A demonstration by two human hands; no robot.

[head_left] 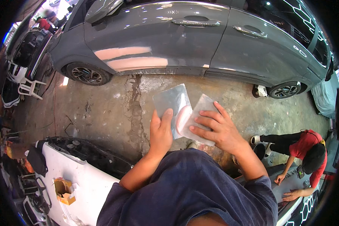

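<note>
My left hand (161, 128) grips a flat grey metal sheet (169, 98), its thumb lying on the top face. In my right hand (218, 130) is a thin, pale rectangular spreader (202, 109), fingers spread over its upper side. A lump of pink body filler (183, 117) lies on the sheet's right part, with the spreader's edge against it. Beyond my hands stands a grey car (169, 41). Two pale pink filler strips (137, 64) run along the lower part of its front door. How my fingers sit underneath both plates is hidden.
At lower left a white car panel (84, 188) carries an opened yellow box (64, 191). A person in a red shirt (305, 145) bends over a panel at right, beside a dark bucket (258, 151). A white plastic chair (31, 88) stands far left. Cracked concrete floor (101, 101) lies between.
</note>
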